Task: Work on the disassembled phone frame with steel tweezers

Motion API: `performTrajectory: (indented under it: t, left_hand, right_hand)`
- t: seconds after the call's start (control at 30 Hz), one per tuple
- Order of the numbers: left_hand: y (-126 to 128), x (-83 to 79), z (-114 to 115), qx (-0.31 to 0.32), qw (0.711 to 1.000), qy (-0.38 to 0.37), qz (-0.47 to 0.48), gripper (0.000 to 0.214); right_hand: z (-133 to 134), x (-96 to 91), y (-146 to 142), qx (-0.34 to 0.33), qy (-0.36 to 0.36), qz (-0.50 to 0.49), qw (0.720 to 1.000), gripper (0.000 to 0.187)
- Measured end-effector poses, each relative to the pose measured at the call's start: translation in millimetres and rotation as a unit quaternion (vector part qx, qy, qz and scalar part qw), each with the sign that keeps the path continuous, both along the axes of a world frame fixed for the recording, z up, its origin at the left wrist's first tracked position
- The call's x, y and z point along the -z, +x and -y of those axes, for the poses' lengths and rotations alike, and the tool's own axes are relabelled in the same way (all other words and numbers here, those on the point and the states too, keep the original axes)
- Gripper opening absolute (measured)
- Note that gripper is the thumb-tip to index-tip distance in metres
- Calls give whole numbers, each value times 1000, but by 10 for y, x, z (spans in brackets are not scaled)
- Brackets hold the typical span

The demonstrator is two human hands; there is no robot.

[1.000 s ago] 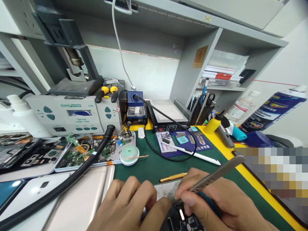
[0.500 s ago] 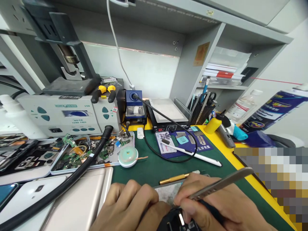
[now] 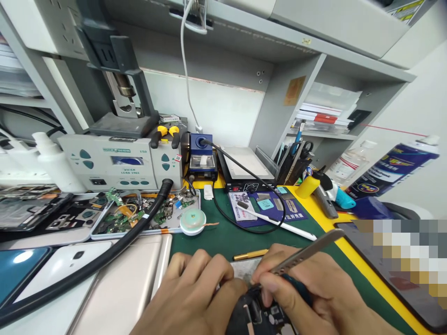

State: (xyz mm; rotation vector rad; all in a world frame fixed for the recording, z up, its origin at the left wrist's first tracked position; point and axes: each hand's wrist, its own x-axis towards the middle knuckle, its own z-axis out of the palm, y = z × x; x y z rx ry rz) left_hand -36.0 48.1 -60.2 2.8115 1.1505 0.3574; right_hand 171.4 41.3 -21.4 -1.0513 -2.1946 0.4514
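At the bottom middle, my right hand [image 3: 310, 288] pinches a pair of metal tweezers [image 3: 307, 253]. Their broad end points up and to the right, while the tips are hidden behind my fingers. Below them is a dark opened phone [image 3: 260, 316], its inner parts showing and its lower part cut off by the frame edge. My left hand [image 3: 199, 293] is closed with bent fingers at the phone's left side, gripping its edge. Just behind both hands lie a greyish sheet [image 3: 240, 267] and a gold-coloured pen-like tool [image 3: 249, 255].
Phones and tablets [image 3: 122, 279] lie at left, crossed by a thick black hose [image 3: 115, 253]. Behind them are a tray [image 3: 199, 200] of circuit parts and a rework station [image 3: 118, 163]. A white-handled brush [image 3: 279, 223], a round wire spool [image 3: 193, 221] and a heating plate [image 3: 249, 163] stand on the bench.
My view has shifted, so more of the bench's left and right sides shows. More of the phone's inside is visible. Both hands keep about the same grip, and the tweezers lean slightly differently.
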Motion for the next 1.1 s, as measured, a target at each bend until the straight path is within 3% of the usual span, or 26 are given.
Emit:
performTrajectory:
  t: [0.1, 0.3, 0.43, 0.53, 0.7, 0.8, 0.93, 1.1]
  left_hand:
    - [-18, -152, -67, 50, 993, -94, -58, 36]
    - [17, -383, -60, 9, 978, -180, -101, 37]
    - [38, -454, -26, 0, 975, -196, -109, 38]
    - [29, -443, -22, 0, 976, -193, -98, 43]
    - [-16, -328, -14, 11, 990, -135, -49, 44]
    - [-81, -210, 21, 2, 995, -99, 32, 37]
    - [-177, -94, 64, 20, 985, -116, 127, 57]
    - [-186, -85, 68, 17, 982, -130, 134, 59]
  right_hand:
    - [-4, -21, -12, 0, 28, -7, 1000, 19]
    - [16, -16, -22, -4, 23, -5, 1000, 20]
    - [29, 40, 18, -2, -35, -28, 999, 25]
    - [33, 79, 44, -3, -72, -45, 996, 27]
    - [36, 95, 36, -10, -46, -40, 998, 23]
    - [33, 94, 21, -16, -34, -47, 998, 21]
    - [30, 87, 4, -17, -14, -51, 998, 20]
    - [46, 56, -7, 0, 54, -35, 998, 20]
